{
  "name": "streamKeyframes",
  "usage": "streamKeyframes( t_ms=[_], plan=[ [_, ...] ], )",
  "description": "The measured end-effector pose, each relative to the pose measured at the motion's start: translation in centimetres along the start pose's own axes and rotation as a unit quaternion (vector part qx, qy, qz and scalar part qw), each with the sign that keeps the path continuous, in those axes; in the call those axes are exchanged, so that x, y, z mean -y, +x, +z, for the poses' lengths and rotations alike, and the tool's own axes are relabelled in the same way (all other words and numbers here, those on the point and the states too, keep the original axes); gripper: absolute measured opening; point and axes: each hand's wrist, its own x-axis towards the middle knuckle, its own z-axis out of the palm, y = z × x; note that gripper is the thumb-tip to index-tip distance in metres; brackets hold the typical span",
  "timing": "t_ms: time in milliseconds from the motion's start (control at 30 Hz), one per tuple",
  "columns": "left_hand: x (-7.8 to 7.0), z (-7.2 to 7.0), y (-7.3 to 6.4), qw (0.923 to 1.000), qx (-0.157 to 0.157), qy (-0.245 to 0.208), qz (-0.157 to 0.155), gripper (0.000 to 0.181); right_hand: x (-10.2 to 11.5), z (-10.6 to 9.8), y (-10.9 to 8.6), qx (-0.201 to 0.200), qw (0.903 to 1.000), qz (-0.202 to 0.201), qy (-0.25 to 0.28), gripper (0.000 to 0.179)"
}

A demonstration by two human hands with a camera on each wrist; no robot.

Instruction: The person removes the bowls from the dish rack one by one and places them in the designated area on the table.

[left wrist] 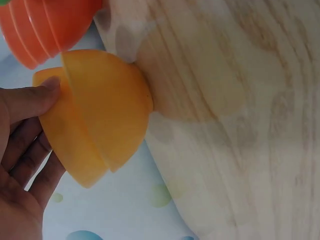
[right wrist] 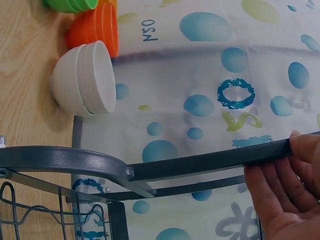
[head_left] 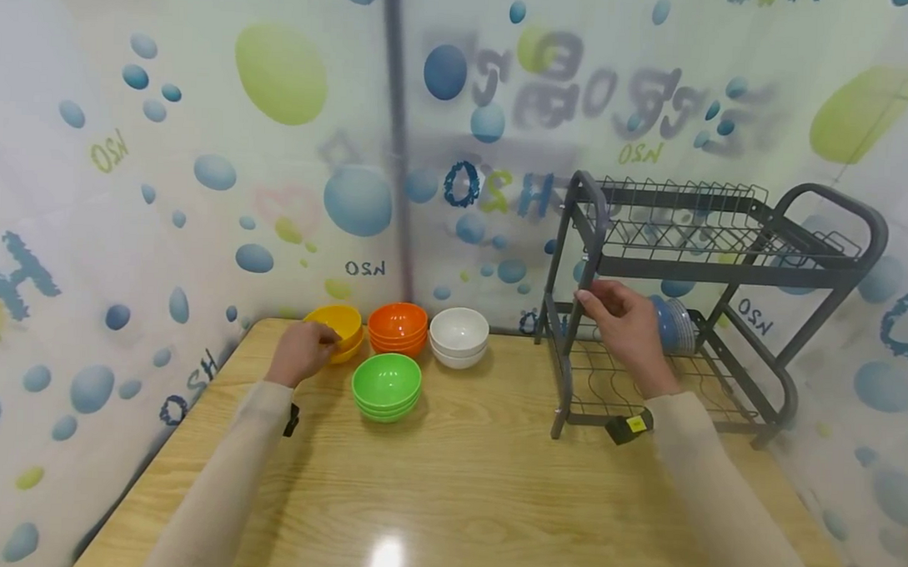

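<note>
At the left rear of the table my left hand (head_left: pixel 305 353) pinches the upper yellow bowl (left wrist: pixel 70 135), its thumb on the side near the rim and the other fingers behind. That bowl sits nested, slightly tilted, in a lower yellow bowl (left wrist: pixel 115 100) whose base meets the table. On the right, my right hand (right wrist: pixel 287 185) grips the left upright (right wrist: pixel 200 165) of a dark grey two-tier dish rack (head_left: pixel 725 272), thumb on one side and fingers on the other. Beyond this hand, blue bowls (head_left: pixel 674 324) stand on edge in the lower tier, partly hidden by it.
Beside the yellow stack are orange bowls (head_left: pixel 397 344), then white bowls (head_left: pixel 459 355). Green bowls (head_left: pixel 386 390) stand in front of the orange ones. The wooden table (head_left: pixel 447 483) backs onto a patterned curtain (head_left: pixel 456 233). The rack's upper tier (head_left: pixel 673 234) is wire.
</note>
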Motion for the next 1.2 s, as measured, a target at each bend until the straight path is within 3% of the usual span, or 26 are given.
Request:
streamKeyframes(
  t_ms=[400,667,800,1000,1200],
  plan=[
    [-0.29,0.25,-0.3,0.9995,-0.005,0.002,0.032,0.011,-0.04,-0.03,0.05,-0.003,0.9999,-0.001,-0.014,0.058],
    [-0.19,0.35,-0.31,0.9992,0.018,-0.006,0.034,0.012,-0.19,0.05,0.07,-0.007,0.9999,0.004,-0.013,0.057],
    [-0.12,0.37,-0.23,0.9988,0.038,-0.015,0.025,0.015,-0.21,0.1,0.0,-0.007,0.9999,0.01,-0.012,0.058],
    [-0.47,0.14,0.05,0.9965,0.074,-0.035,-0.017,0.025,-0.16,0.13,-0.08,-0.004,0.9998,0.02,-0.003,0.057],
    [-0.83,-0.14,0.13,0.9952,0.067,-0.063,-0.035,0.033,-0.19,0.19,-0.08,-0.001,0.9998,0.018,-0.006,0.059]
  ],
)
